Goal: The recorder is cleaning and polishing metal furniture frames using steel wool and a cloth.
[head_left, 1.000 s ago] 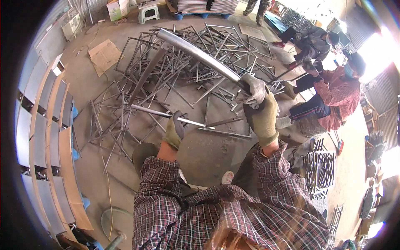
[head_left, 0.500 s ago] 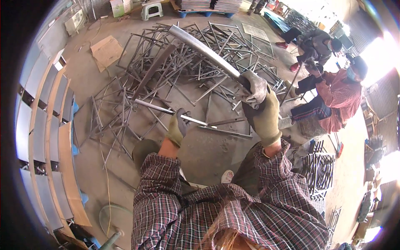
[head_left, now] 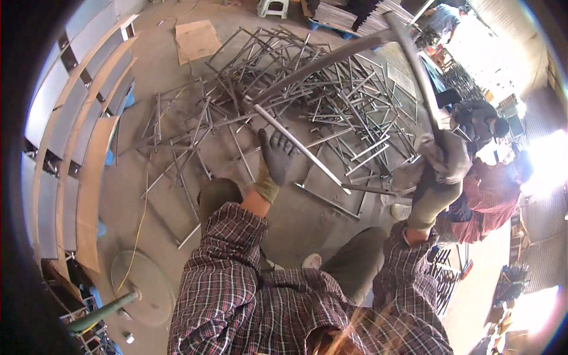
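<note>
A rectangular metal tube frame (head_left: 322, 62) hangs in the air in front of me, tilted. My right hand (head_left: 438, 177), in a grey and yellowish work glove, grips its right side through a crumpled grey rag (head_left: 445, 155). Most of those fingers are hidden by the rag. Close to the frame's near bar, my left hand (head_left: 277, 157) is raised in a dark-palmed glove with its fingers stretched up and apart. It holds nothing; whether a fingertip touches the bar I cannot tell.
Beyond the frame lies a tangled pile of similar metal frames (head_left: 331, 89) on the floor. Stacked grey panels (head_left: 65, 124) stand at the left, near a round base with a green post (head_left: 106, 310). Two co-workers (head_left: 491, 195) sit at the right. A cardboard sheet (head_left: 196, 41) lies farther back.
My left hand has let go of the frame's near bar and opened. The frame has turned, and my right hand with the rag has shifted right. The view has also swung.
</note>
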The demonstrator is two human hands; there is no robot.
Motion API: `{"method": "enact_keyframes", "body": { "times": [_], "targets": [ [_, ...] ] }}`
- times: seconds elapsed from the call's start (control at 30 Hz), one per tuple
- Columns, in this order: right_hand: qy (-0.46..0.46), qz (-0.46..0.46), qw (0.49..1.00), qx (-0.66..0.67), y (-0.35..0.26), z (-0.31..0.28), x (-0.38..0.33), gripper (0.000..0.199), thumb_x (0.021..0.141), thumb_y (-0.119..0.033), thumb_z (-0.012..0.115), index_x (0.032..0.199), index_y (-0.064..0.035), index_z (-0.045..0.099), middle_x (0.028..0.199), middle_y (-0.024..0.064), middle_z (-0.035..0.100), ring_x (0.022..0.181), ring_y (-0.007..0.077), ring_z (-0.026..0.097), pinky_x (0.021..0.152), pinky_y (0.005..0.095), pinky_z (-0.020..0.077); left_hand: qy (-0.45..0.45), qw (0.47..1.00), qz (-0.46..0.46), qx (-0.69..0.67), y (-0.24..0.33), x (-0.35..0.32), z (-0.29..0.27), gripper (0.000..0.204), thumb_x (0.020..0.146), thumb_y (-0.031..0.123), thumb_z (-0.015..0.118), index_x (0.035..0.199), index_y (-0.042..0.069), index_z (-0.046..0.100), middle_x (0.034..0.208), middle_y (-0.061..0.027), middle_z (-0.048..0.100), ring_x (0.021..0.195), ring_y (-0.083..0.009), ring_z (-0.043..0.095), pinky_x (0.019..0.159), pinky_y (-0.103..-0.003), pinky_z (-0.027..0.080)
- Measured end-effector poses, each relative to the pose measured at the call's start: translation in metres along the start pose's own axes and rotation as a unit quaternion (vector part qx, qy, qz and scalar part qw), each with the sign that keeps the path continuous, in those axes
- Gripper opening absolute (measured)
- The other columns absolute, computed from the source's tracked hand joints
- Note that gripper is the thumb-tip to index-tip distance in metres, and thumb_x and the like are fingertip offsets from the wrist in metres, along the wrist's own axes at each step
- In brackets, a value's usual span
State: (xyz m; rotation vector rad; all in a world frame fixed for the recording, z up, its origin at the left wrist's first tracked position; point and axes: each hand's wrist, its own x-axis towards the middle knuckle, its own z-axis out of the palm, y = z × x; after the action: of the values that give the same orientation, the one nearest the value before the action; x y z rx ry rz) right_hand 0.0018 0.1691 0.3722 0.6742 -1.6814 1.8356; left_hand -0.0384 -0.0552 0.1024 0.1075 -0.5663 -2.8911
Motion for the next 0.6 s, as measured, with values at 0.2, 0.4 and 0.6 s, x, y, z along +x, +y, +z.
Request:
{"method": "enact_keyframes", "body": {
  "times": [0.2,0.4,0.6],
  "targets": [
    [-0.033,0.005,0.982,-0.188,0.071,-0.041,-0.014,0.032,0.080,0.007,0.062,0.112,0.0041,0.059,0.092,0.0092,0.063,0.080,0.0123,0.060,0.067,0.0246,0.0482,0.047,0.998,0.023,0.040,0.007,0.004,-0.007,0.083,0.086,0.073,0.041,0.137,0.007,0.041,0.133,-0.0122,0.050,0.121,-0.0286,0.048,0.103,-0.044,0.035],
    [0.003,0.209,0.975,0.075,0.118,-0.072,-0.062,0.052,0.089,0.003,0.051,0.139,0.0002,0.040,0.106,0.0086,0.059,0.076,0.0152,0.060,0.058,0.0272,0.0498,0.057,0.965,0.156,0.202,0.028,-0.002,-0.013,0.036,0.088,0.034,0.067,0.106,0.002,0.064,0.087,-0.0042,0.061,0.083,-0.0140,0.057,0.079,-0.029,0.044],
    [0.127,0.278,0.952,-0.007,0.238,-0.147,-0.150,0.023,0.086,-0.003,0.061,0.109,-0.0038,0.059,0.094,0.0042,0.062,0.076,0.0136,0.060,0.061,0.0280,0.0491,0.081,0.750,0.189,0.629,-0.017,0.009,-0.034,0.021,0.086,0.024,0.066,0.098,0.007,0.066,0.088,-0.0134,0.068,0.079,-0.0324,0.064,0.068,-0.040,0.047]
  ]
}}
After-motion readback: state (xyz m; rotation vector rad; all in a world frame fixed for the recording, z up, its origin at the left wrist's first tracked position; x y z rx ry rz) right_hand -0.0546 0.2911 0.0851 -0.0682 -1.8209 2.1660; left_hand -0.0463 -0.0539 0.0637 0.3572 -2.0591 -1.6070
